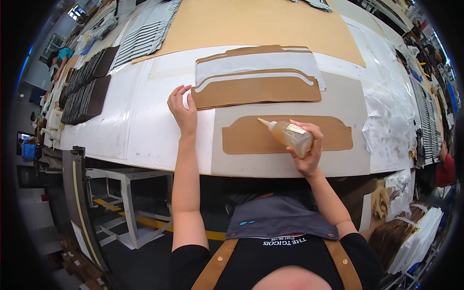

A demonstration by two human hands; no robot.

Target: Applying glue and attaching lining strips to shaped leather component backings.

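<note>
My right hand (pixel 309 150) is wrapped round a clear squeeze bottle (pixel 300 140) of amber liquid. The bottle is tilted, and its pale pointed nozzle (pixel 264 122) aims up and left over a single brown shaped panel (pixel 333 136). Farther back lies a brown panel with a curved white strip (pixel 256 92) along its top edge, overlapping a white sheet (pixel 232 68) and another brown-edged panel (pixel 251 51). My left hand (pixel 183 112) is beside that overlapping group's left corner, fingers loosely curled and apart with nothing in them; whether a fingertip touches the corner I cannot tell.
The panels lie on a white table (pixel 159 101) with a grey board (pixel 222 164). A large tan sheet (pixel 261 24) covers its far part. Dark panels (pixel 87 96) stand stacked left, crumpled white scraps (pixel 386 121) right. Beyond the left side a person (pixel 62 58) bends over.
</note>
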